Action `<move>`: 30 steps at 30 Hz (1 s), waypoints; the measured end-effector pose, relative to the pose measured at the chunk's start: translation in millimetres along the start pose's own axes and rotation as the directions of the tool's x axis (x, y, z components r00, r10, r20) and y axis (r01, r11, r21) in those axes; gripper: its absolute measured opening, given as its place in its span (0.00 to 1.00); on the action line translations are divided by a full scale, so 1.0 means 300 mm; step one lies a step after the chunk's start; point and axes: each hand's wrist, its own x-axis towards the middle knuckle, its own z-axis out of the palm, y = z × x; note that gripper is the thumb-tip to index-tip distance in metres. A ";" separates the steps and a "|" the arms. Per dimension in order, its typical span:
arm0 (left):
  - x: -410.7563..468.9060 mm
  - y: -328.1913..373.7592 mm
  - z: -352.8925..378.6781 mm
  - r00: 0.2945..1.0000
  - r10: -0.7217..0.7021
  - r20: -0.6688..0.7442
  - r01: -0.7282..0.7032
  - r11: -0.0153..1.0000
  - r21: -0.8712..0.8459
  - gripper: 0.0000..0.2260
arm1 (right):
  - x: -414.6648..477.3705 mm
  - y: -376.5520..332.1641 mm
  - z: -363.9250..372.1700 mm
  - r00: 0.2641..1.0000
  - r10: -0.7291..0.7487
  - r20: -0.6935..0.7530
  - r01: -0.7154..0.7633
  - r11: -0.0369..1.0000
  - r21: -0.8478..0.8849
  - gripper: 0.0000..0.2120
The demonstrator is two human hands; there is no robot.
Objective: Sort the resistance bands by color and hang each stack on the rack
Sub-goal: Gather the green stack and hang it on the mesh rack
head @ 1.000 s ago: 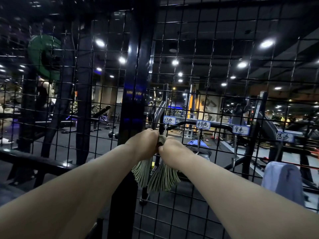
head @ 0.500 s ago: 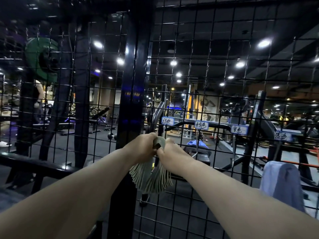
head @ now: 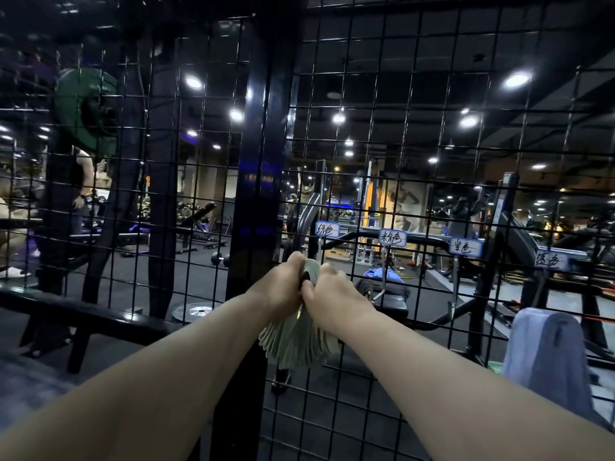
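Green bands (head: pixel 299 342): left hand (head: pixel 281 287), right hand (head: pixel 336 297) fingers grip the top; keep layers bunched, seat squarely on rack (head: pixel 263 128).

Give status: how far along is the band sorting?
Done: pale green bands gathered into one stack. In hand: left hand and right hand grip its top at the mesh rack, below the first label. Left: hooks under the second label and third label look bare.
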 end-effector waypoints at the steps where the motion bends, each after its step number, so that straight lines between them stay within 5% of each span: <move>1: 0.005 -0.008 0.001 0.999 0.014 -0.029 -0.013 1.000 0.020 0.13 | -0.004 -0.002 -0.001 1.000 -0.008 -0.013 0.007 1.000 -0.011 0.24; 5: -0.008 -0.011 -0.002 1.000 0.000 -0.012 -0.001 0.998 -0.066 0.03 | 0.002 0.007 0.000 0.999 -0.012 -0.035 0.010 0.999 -0.039 0.26; 9: -0.038 -0.008 -0.018 0.996 0.005 -0.089 -0.010 0.999 -0.050 0.07 | 0.004 0.006 0.006 0.998 -0.021 -0.057 0.019 0.999 -0.031 0.24; 13: -0.045 -0.003 -0.029 0.997 -0.032 -0.064 0.032 0.999 -0.006 0.23 | 0.006 0.008 0.003 0.998 -0.023 -0.057 0.025 0.999 0.039 0.22; 18: -0.050 -0.017 -0.017 0.998 -0.039 -0.045 0.037 0.998 -0.044 0.05 | 0.017 0.007 -0.005 1.000 -0.009 -0.016 0.010 0.998 0.056 0.21; 22: -0.071 -0.027 0.005 0.999 -0.015 -0.037 0.011 0.995 -0.094 0.01 | 0.010 0.016 0.007 1.000 -0.028 -0.010 0.029 0.998 0.053 0.23; 27: -0.110 -0.027 0.011 1.000 -0.023 -0.021 0.020 0.992 -0.126 0.08 | -0.023 0.044 0.034 1.000 -0.018 0.016 0.015 0.984 0.180 0.32; 30: -0.125 -0.023 0.016 0.999 -0.029 -0.025 0.025 0.990 -0.139 0.15 | -0.042 0.055 0.052 1.000 -0.017 0.008 0.016 0.985 0.173 0.26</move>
